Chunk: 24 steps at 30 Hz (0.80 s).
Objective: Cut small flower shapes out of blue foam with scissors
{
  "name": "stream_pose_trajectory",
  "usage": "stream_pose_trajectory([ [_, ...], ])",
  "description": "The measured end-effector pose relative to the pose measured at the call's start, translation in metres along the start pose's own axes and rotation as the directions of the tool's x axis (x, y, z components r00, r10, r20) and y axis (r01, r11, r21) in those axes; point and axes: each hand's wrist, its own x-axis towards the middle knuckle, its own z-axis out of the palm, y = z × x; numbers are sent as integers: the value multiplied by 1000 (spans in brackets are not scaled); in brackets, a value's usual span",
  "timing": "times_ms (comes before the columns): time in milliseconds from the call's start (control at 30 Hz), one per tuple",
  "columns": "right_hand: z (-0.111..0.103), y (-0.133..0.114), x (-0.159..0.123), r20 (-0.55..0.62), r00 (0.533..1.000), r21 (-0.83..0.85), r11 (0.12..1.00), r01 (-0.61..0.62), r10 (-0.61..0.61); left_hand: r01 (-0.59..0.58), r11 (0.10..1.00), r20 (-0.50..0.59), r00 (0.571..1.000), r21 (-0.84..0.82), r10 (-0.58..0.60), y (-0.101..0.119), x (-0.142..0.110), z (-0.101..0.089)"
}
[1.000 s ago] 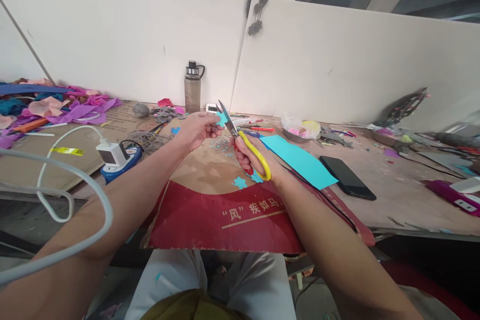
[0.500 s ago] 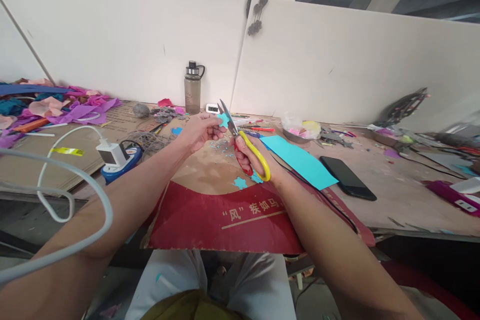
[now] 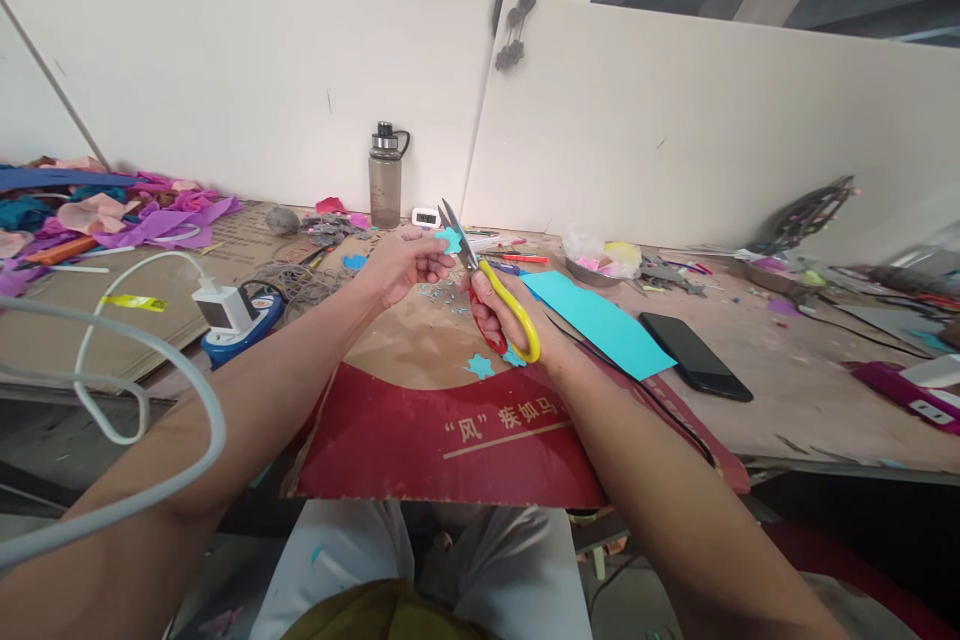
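Observation:
Between the thumb and fingers of my left hand [image 3: 409,265] is a small turquoise paper cutout [image 3: 451,240]. My right hand [image 3: 495,310] grips a pair of scissors [image 3: 514,302] with a yellow and a red handle loop. Their blades are slightly apart and point up and away, right beside the cutout's edge. Below my hands, a turquoise star-shaped cutout [image 3: 481,366] lies on the red and brown cardboard [image 3: 450,440], and another cutout [image 3: 514,356] is partly hidden by the scissors. A turquoise paper sheet [image 3: 600,320] lies to the right of my right hand.
A black phone [image 3: 694,355] rests right of the sheet. At the back stand a water bottle [image 3: 385,175] and a small white digital timer [image 3: 425,217]. On the left are a blue power strip [image 3: 240,335] with a charger, a looping white cable [image 3: 214,400] and coloured scraps [image 3: 150,210].
My left hand has shifted slightly to the right with the cutout, which has turned a little against the blades. My right hand and the scissors have barely moved.

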Motion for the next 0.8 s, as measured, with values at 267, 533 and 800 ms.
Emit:
stream_pose_trajectory([
  [267,-2,3,4,-72,997,29,1000,11,-9,30,999,15,999,-22,-30,0,-3,3],
  [533,-9,19,18,-97,986,32,990,136,-132,-69,998,13,998,-7,69,-3,1,0],
  [800,-12,17,21,-156,977,168,971,170,-144,-218,974,17,976,67,218,-20,5,1],
])
